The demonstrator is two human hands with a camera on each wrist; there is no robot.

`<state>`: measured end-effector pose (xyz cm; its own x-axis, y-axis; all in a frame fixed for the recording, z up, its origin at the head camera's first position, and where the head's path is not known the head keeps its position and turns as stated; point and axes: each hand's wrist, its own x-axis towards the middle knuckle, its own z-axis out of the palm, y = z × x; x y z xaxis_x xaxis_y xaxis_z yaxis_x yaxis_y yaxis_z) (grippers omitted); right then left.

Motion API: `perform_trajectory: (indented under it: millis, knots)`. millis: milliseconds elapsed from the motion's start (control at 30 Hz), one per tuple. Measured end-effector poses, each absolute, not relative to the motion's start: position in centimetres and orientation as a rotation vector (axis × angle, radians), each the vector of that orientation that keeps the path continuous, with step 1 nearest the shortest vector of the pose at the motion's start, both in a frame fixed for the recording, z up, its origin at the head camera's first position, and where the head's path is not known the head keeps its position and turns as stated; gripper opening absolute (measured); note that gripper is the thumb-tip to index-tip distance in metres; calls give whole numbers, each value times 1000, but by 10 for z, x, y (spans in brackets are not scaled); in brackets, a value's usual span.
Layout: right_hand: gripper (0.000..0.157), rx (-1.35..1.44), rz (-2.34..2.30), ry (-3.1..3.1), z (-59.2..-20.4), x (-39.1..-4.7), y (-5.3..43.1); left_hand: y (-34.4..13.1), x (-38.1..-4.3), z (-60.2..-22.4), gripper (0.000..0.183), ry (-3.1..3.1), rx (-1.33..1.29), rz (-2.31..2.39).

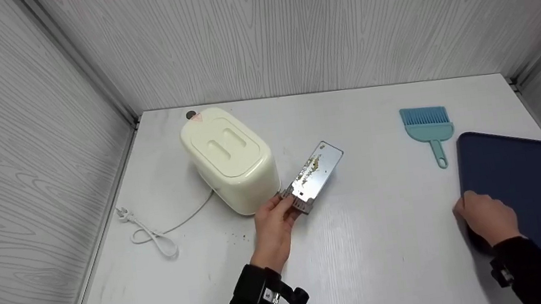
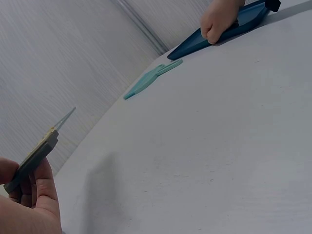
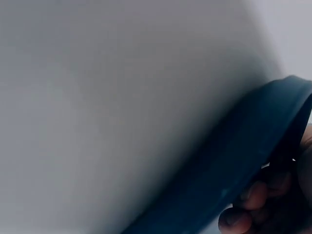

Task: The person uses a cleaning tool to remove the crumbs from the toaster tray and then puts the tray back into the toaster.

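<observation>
My left hand [image 1: 273, 226] pinches the grey end of a metal crumb tray [image 1: 321, 166], thumb on top and fingers beneath. Brown crumbs lie on its shiny surface, and it is held above the table beside a cream toaster [image 1: 229, 152]. In the left wrist view the crumb tray [image 2: 34, 161] shows nearly edge-on. At the right, my right hand [image 1: 489, 216] grips the left rim of a dark blue tray [image 1: 538, 191]. Curled fingers [image 3: 256, 195] show against the blue tray [image 3: 214, 170] in the right wrist view.
A teal brush [image 1: 429, 131] lies behind the blue tray, toward the back right. The toaster's white cord [image 1: 157, 238] and plug lie at the left. A few crumbs [image 1: 244, 236] are on the white table [image 1: 367, 264] near my left wrist. Grey wood-grain panels [image 1: 286, 31] enclose the back and sides.
</observation>
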<state>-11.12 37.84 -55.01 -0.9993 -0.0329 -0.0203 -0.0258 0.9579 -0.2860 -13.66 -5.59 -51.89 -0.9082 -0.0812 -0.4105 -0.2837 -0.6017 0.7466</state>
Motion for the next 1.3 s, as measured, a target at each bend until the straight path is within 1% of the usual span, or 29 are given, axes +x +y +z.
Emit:
perform_trajectory:
  millis: [133, 300, 667, 1000, 1100, 1300]
  knots:
    - [40, -123, -418, 3169, -553, -112, 365, -56, -135, -518, 36, 1345, -615, 2639]
    - [40, -143, -442, 3196, -554, -110, 351, -56, -134, -517, 38, 1349, -600, 2636]
    - [39, -232, -379, 3136, -552, -104, 327, -55, -135, -516, 37, 1339, -611, 2636]
    - [41, -516, -39, 3220, -554, -98, 307, -54, -134, -515, 38, 1344, -610, 2641]
    - [40, -478, -65, 3204, -553, -98, 298, -55, -134, -515, 38, 1336, -607, 2650]
    - [41, -352, -360, 3278, -559, -97, 278, -56, -133, -514, 36, 1355, -594, 2646]
